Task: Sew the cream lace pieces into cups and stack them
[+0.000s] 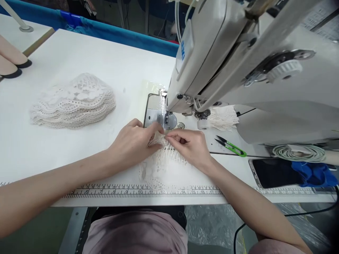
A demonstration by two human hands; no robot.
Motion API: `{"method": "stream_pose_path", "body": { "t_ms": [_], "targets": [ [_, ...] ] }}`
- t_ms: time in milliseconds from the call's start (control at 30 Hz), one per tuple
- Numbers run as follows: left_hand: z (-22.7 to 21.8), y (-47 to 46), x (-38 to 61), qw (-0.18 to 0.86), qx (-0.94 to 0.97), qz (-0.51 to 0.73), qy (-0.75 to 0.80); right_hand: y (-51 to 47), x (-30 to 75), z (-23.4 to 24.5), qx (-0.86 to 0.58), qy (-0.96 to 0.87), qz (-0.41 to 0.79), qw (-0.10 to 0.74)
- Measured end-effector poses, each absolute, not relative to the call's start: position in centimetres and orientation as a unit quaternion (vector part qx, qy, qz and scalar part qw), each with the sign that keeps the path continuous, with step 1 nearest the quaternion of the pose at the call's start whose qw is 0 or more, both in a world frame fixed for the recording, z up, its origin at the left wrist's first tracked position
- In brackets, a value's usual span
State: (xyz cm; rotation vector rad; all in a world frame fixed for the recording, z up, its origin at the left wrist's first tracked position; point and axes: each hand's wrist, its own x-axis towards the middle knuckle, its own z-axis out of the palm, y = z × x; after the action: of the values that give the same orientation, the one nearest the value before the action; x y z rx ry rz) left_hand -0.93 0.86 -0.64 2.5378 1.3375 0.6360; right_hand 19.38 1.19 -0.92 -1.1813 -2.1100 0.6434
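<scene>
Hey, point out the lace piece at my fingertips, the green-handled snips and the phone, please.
Lace piece (163,164): head view, on its spread-out middle.
Green-handled snips (232,147): head view, on the handle.
Phone (277,173): head view, on its dark screen.

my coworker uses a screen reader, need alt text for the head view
A person's right hand pinches pale lace before a sewing machine, left hand also on it. A lace stack lies to the left on the table; green snips and a phone lie to the right.

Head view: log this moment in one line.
left hand: touching lace piece; right hand: pinching lace piece; lace stack: at left; green snips: at right
</scene>
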Motion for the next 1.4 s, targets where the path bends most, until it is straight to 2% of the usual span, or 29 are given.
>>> {"method": "stream_pose_path", "body": {
  "t_ms": [67,233,333,433,567,800,1100,1400],
  "targets": [
    [-0.5,0.7,-0.9,0.058,0.865,0.208,0.452,1.6,19.2,-1.2,-0.475,-0.794,0.218,0.310],
    [-0.1,-0.5,-0.5,-0.129,0.902,0.215,0.350,2.3,19.1,-1.4,-0.499,-0.796,0.178,0.292],
    [-0.1,-1.5,-0.3,-0.184,0.913,0.184,0.314,2.8,19.3,-1.4,-0.502,-0.797,0.176,0.286],
    [-0.1,-2.0,-0.1,-0.172,0.916,0.157,0.325,2.8,19.7,-1.4,-0.503,-0.803,0.142,0.287],
    [-0.1,-1.3,-0.2,-0.117,0.920,0.170,0.333,2.0,20.2,-1.2,-0.453,-0.841,0.020,0.296],
    [-0.4,0.6,-0.5,-0.085,0.920,0.182,0.336,1.4,20.6,-1.2,-0.422,-0.879,-0.116,0.188],
    [-0.5,0.4,-0.4,-0.108,0.910,0.174,0.360,1.8,20.5,-1.2,-0.429,-0.876,-0.144,0.166],
    [-0.6,-0.2,-0.4,-0.108,0.910,0.181,0.357,1.8,20.8,-1.4,-0.422,-0.875,-0.119,0.205]
  ]
}}
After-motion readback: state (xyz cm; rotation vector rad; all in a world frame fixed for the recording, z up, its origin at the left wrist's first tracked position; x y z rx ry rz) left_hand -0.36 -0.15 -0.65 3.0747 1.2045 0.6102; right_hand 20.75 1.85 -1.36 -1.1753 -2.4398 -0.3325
